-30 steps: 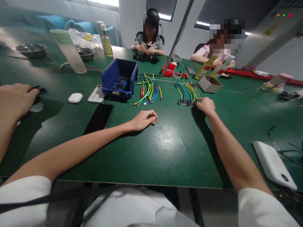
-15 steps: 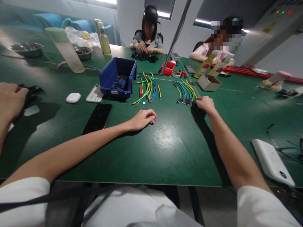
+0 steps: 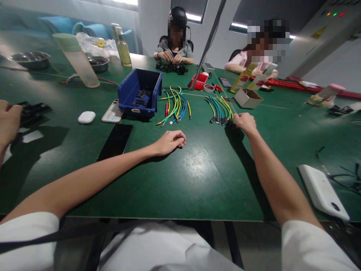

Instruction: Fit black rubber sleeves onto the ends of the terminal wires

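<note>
My right hand (image 3: 246,122) is closed at the near right end of a row of green-and-yellow cables (image 3: 217,109) with black sleeved ends. Its fingertips pinch at the dark end of the outermost cable, which they partly cover. My left hand (image 3: 170,143) rests on the table with its fingers curled in and nothing visible in them. Beyond it lies a looser pile of yellow, green and blue cables (image 3: 177,107), some with ring terminals, and a short red piece among them. Left of that pile, a blue bin (image 3: 138,109) holds several small black pieces.
A dark phone (image 3: 115,142), a pale phone (image 3: 111,111) and a white case (image 3: 87,117) lie at left. A small carton (image 3: 248,98) stands behind my right hand; a white device (image 3: 323,191) lies at right. Another person's hand (image 3: 9,122) is at far left; two people sit opposite.
My right hand has shifted slightly at the end of the cable row. My left hand stays put. The other person's hand at far left has moved further left.
</note>
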